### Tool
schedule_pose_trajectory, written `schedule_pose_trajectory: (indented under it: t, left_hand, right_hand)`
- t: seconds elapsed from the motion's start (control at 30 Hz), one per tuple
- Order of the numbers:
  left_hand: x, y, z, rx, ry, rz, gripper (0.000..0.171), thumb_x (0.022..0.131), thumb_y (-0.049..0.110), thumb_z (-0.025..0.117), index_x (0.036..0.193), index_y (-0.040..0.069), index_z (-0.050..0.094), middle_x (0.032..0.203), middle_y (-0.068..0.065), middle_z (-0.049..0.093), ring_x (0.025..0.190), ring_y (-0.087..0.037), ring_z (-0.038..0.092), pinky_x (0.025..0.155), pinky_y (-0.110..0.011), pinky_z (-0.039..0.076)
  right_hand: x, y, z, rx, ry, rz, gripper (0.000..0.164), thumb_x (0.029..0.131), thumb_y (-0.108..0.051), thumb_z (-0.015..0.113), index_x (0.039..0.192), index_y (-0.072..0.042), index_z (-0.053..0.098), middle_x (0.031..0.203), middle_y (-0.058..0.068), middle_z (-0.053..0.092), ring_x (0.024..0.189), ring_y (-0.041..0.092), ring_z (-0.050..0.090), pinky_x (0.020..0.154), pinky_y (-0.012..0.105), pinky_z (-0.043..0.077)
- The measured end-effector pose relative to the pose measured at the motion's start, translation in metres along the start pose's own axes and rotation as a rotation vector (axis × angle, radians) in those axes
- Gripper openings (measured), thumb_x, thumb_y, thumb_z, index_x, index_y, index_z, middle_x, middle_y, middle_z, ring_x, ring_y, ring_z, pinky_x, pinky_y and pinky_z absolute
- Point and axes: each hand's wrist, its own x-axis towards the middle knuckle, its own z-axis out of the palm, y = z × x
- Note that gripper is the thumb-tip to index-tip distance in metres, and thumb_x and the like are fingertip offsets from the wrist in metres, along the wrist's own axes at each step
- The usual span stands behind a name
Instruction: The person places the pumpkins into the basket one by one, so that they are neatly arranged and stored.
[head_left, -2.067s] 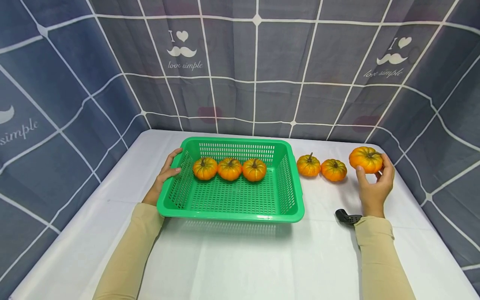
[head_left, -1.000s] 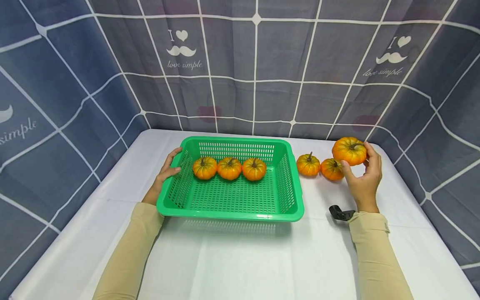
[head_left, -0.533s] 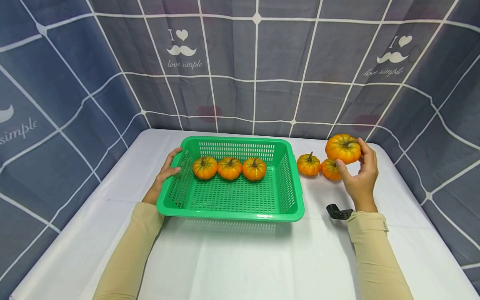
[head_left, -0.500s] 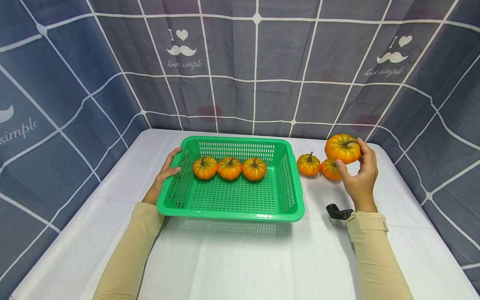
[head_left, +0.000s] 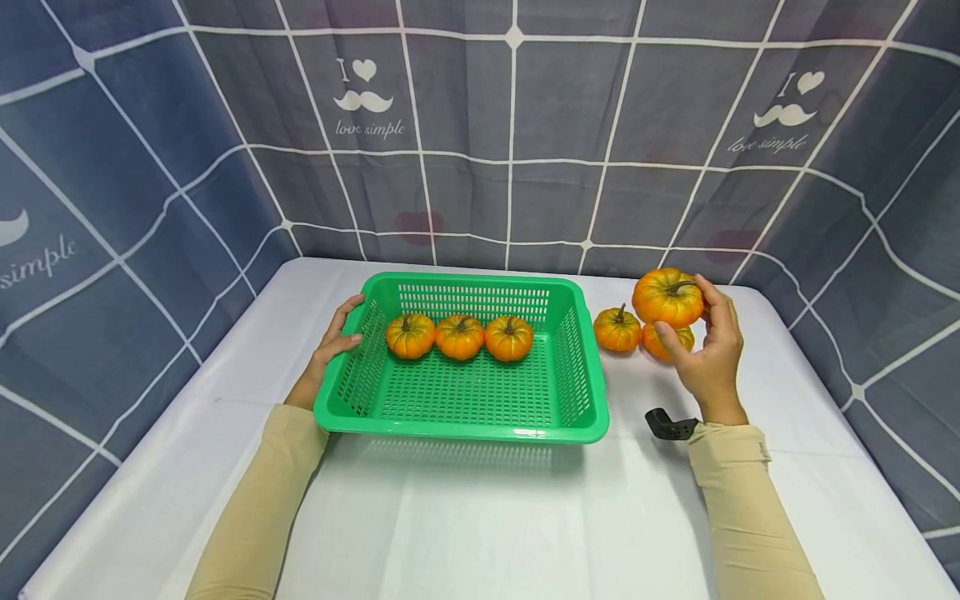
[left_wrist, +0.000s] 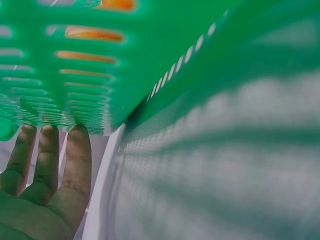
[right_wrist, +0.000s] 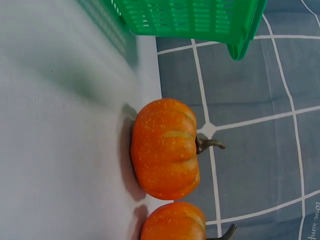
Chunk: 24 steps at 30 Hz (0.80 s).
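At its left end, the green plastic basket (head_left: 480,433) is held by my left hand (head_left: 327,350), thumb over the rim. In the left wrist view, fingers (left_wrist: 77,155) of that hand touch the slotted wall from outside. Three small orange pumpkins (head_left: 459,337) sit in a row inside the basket. My right hand (head_left: 712,354) grips a larger pumpkin (head_left: 667,297) between thumb and fingers, raised to the right of the basket. Under it, another pumpkin (head_left: 678,340) on the table is partly hidden. Left of that one stands a further pumpkin (head_left: 617,330).
A white cloth covers the table (head_left: 480,517). Grey checked curtain (head_left: 562,100) hangs behind and along both sides. A black wrist mount (head_left: 670,425) sticks out from the right sleeve. The right wrist view shows two table pumpkins (right_wrist: 165,150) beside the basket's end.
My right hand has carried the larger pumpkin leftward, from the table's right side to above the pumpkin nearest it. The left hand and the basket have stayed in place.
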Motion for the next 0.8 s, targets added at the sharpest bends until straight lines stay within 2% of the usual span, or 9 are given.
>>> schedule_pose_trajectory:
  t: [0.2,0.3,0.4,0.6,0.8]
  left_hand:
    - [0.000,-0.001,-0.001,0.005,0.005,-0.008,0.065,0.102,0.006,0.034,0.164,0.025,0.031,0.166,-0.007,0.026,0.146,-0.015,0.037,0.112,-0.023,0.042]
    - [0.001,-0.001,-0.001,0.001,0.006,-0.008,0.065,0.101,0.006,0.034,0.164,0.023,0.030,0.165,-0.006,0.026,0.145,-0.015,0.038,0.112,-0.023,0.042]
    - [0.001,0.000,0.000,-0.009,0.005,-0.006,0.065,0.101,0.005,0.034,0.165,0.019,0.027,0.164,-0.006,0.028,0.145,-0.014,0.039,0.112,-0.023,0.042]
    - [0.000,0.001,0.001,-0.018,0.003,0.004,0.065,0.101,0.004,0.035,0.165,0.015,0.026,0.161,-0.006,0.031,0.142,-0.013,0.044,0.110,-0.022,0.044]
    - [0.001,0.000,0.000,-0.015,0.007,0.012,0.065,0.101,0.003,0.035,0.165,0.014,0.026,0.160,-0.006,0.032,0.141,-0.012,0.045,0.111,-0.022,0.044]
  right_hand:
    - [0.000,-0.003,0.005,0.013,-0.014,-0.036,0.069,0.085,-0.009,0.080,0.147,0.012,0.055,0.133,-0.017,0.054,0.123,0.001,0.055,0.112,0.018,0.042]
    - [0.000,-0.003,0.007,0.018,-0.019,-0.049,0.070,0.085,-0.012,0.081,0.146,0.012,0.057,0.134,-0.013,0.056,0.122,0.001,0.056,0.112,0.019,0.042]
    - [-0.001,-0.004,0.010,0.015,-0.029,-0.054,0.070,0.084,-0.014,0.082,0.145,0.011,0.058,0.136,-0.002,0.060,0.123,0.001,0.056,0.112,0.019,0.042]
    - [0.000,-0.007,0.013,0.014,-0.053,-0.083,0.073,0.082,-0.023,0.083,0.144,0.011,0.060,0.133,0.030,0.062,0.123,0.000,0.055,0.111,0.019,0.042]
    - [0.001,-0.010,0.017,0.027,-0.088,-0.119,0.084,0.088,-0.048,0.083,0.144,0.010,0.060,0.134,0.034,0.062,0.127,0.001,0.055,0.114,0.020,0.042]
